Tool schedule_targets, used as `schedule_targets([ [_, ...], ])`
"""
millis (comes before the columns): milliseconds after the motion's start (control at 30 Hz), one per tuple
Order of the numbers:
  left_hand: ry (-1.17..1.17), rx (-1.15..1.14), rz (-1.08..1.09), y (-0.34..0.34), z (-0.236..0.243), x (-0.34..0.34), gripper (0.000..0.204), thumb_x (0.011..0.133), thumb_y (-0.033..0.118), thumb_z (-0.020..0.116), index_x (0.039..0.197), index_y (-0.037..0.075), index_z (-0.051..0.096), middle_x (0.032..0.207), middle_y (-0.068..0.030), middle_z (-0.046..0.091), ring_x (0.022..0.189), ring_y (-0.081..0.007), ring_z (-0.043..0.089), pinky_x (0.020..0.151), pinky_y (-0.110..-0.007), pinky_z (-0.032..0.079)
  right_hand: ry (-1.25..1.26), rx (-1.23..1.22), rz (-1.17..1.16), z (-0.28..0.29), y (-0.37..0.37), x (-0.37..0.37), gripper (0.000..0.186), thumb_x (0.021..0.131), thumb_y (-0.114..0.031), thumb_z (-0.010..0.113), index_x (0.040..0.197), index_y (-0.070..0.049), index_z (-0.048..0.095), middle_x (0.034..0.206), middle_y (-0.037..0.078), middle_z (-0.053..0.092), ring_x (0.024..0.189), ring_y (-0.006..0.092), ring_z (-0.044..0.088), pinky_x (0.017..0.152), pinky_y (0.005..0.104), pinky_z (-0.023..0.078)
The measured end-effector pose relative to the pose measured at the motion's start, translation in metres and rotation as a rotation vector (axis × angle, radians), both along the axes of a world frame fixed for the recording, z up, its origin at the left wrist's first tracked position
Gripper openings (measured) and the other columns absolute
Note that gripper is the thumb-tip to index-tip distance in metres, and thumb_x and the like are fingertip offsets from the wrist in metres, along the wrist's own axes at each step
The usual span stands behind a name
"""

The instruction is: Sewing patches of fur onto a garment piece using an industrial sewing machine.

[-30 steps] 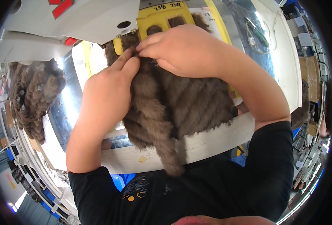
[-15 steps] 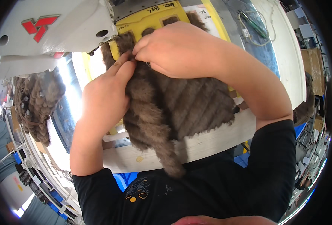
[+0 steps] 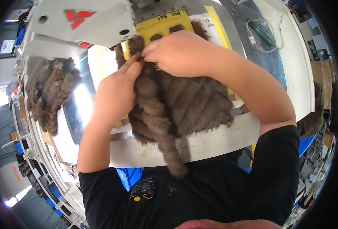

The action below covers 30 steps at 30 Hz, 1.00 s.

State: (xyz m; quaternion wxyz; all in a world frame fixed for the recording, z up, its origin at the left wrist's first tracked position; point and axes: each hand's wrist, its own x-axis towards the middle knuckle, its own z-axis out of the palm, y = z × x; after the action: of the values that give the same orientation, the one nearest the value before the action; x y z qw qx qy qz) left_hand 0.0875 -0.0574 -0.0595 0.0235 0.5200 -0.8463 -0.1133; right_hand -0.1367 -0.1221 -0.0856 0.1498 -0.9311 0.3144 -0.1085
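Observation:
Brown fur piece [image 3: 197, 105] lies over the table's near edge, its strips running in diagonal ridges. A narrow fur strip [image 3: 151, 105] lies along its left side and hangs past the edge toward my body. With thumb and fingers together, my left hand [image 3: 119, 89] grips the strip's upper end. My right hand [image 3: 182, 53] meets it there, fingertips closed on the same fur; the exact pinch is partly hidden. Beneath and beyond the fur is a yellow template [image 3: 150, 26] with cut-out windows, fur showing in some of them.
A white machine head [image 3: 81, 26] with a red emblem overhangs the work just left of my hands. At left hangs a bundle of brown fur [image 3: 50, 91]. Green-handled tweezers or snips [image 3: 262, 34] and a looped cord [image 3: 281, 36] lie at the far right.
The whole view has shifted, so the machine and template appear farther right. My hands keep their hold at nearly the same spot on the fur.

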Motion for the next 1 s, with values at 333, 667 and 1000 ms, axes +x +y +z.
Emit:
schedule_targets([
  [333,0.015,-0.391,-0.307,0.09,-0.004,-0.011,0.049,0.075,0.011,0.069,0.123,0.016,0.067,0.144,-0.0073,0.061,0.122,-0.0259,0.06,0.101,-0.041,0.044,-0.1,-0.145,0.062,-0.016,0.008,-0.006,0.03,0.091,-0.014,0.063,0.119,-0.008,0.073,0.129,0.002,0.071,0.103,0.0286,0.072,0.085,0.042,0.058],
  [667,0.626,-0.369,0.13,0.127,-0.008,0.067,0.044,0.085,0.036,0.084,0.112,0.005,0.068,0.128,-0.0194,0.068,0.115,-0.0346,0.066,0.099,-0.044,0.051,-0.196,-0.182,0.043,-0.02,-0.004,-0.016,0.025,0.092,-0.016,0.06,0.109,-0.009,0.076,0.114,0.005,0.074,0.1,0.0298,0.071,0.085,0.043,0.057],
  [1000,1.046,-0.596,0.41,0.183,-0.014,0.143,0.048,0.096,0.044,0.075,0.112,0.0,0.065,0.118,-0.0191,0.067,0.114,-0.0292,0.064,0.104,-0.042,0.049,-0.186,-0.142,0.122,-0.018,0.015,-0.004,0.025,0.095,-0.019,0.061,0.112,-0.007,0.075,0.123,0.004,0.072,0.104,0.0289,0.07,0.088,0.0426,0.057],
])
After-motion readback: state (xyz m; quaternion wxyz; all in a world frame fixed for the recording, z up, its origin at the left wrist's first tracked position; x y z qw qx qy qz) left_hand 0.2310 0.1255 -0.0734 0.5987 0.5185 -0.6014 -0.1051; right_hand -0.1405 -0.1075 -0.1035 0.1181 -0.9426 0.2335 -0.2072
